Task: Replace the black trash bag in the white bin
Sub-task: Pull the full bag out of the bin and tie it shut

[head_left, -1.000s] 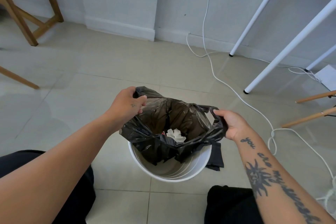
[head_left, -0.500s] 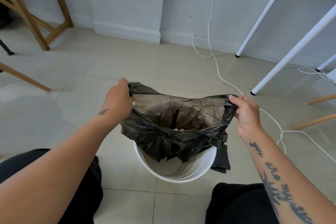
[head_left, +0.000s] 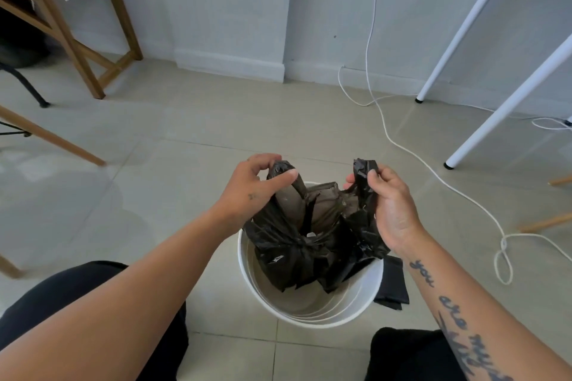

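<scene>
Black bag (head_left: pixel 309 244): hangs from your two hands over the white bin (head_left: pixel 309 317), its lower part still inside the rim. Top drawn into two bunched ears, one per hand, mouth narrow between them.

Your left hand (head_left: pixel 250 192): thumb and curled fingers pinch the left ear. Your right hand (head_left: pixel 390 210): fingers curled round the right ear, the plastic tip sticking up above them.

Bag material: thin crinkled plastic, glossy black where folded thick, brownish and half see-through where one layer is stretched. A small pale scrap shows deep in the mouth; what it is, cannot tell.

Bin: round, smooth, white outside, bare pale inner wall showing on the near side.

Around: a flat folded black sheet (head_left: pixel 391 288) on the floor tiles (head_left: pixel 185 120) just right of the bin, partly behind its rim. A white cable (head_left: pixel 402 145) runs down the far wall and loops across the floor on the right, apart from the bin. Slanted white table legs (head_left: pixel 507 108) far right. Wooden frame (head_left: pixel 77 49) far left. Your dark-clothed knees sit near, either side of the bin.
</scene>
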